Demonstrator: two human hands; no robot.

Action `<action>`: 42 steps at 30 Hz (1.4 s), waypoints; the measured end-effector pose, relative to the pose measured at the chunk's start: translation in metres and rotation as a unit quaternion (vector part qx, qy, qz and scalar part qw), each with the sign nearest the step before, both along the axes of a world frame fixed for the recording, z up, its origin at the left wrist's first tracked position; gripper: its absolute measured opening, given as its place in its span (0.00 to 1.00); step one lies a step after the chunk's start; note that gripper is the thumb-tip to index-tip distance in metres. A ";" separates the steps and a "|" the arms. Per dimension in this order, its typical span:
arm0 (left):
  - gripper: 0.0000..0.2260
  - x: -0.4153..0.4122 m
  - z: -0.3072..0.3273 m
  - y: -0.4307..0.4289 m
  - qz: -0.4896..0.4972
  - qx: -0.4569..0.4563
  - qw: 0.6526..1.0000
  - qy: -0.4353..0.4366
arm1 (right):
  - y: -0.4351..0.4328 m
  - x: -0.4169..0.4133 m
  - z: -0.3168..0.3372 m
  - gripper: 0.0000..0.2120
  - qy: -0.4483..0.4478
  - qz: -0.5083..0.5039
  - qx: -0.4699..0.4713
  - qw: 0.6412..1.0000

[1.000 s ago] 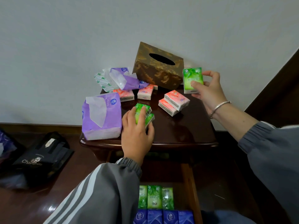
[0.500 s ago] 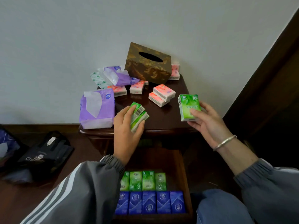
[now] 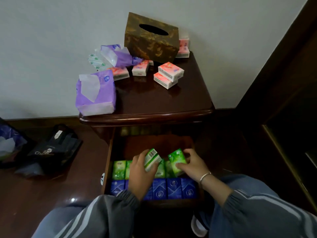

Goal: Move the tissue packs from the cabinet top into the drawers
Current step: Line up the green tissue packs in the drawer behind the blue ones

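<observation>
Both hands are down in the open drawer (image 3: 107, 162), each gripping green tissue. The left hand (image 3: 139, 176) curls round a barcode-side pack (image 3: 151, 159), and the right hand (image 3: 190, 166) pinches a second green pack (image 3: 177, 161) just to its right. Beneath them a green row (image 3: 118, 170) stands packed tight, with a blue row (image 3: 173, 188) nearer. Forcing a pack in tilted could topple or crush its neighbours, and the hands may knock together. Pink packs (image 3: 170, 74) lie farther off on the cabinet top (image 3: 163, 100).
</observation>
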State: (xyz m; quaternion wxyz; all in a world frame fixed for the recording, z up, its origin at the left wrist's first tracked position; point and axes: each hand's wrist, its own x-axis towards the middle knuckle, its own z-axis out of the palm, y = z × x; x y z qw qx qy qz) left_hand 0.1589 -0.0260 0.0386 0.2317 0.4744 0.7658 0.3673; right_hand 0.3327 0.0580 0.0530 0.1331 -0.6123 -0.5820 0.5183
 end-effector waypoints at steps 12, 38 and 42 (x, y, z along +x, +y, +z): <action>0.22 -0.024 -0.028 -0.011 0.077 -0.023 0.996 -0.030 | -0.001 -0.049 -0.070 0.24 -0.217 0.051 0.019 0.975; 0.35 -0.022 0.012 -0.016 -0.176 0.091 0.977 0.083 | 0.037 -0.037 0.019 0.18 0.064 0.042 -0.087 0.993; 0.27 -0.072 0.006 -0.016 0.074 0.032 0.986 0.147 | 0.058 -0.021 0.016 0.18 -0.176 0.175 0.116 0.962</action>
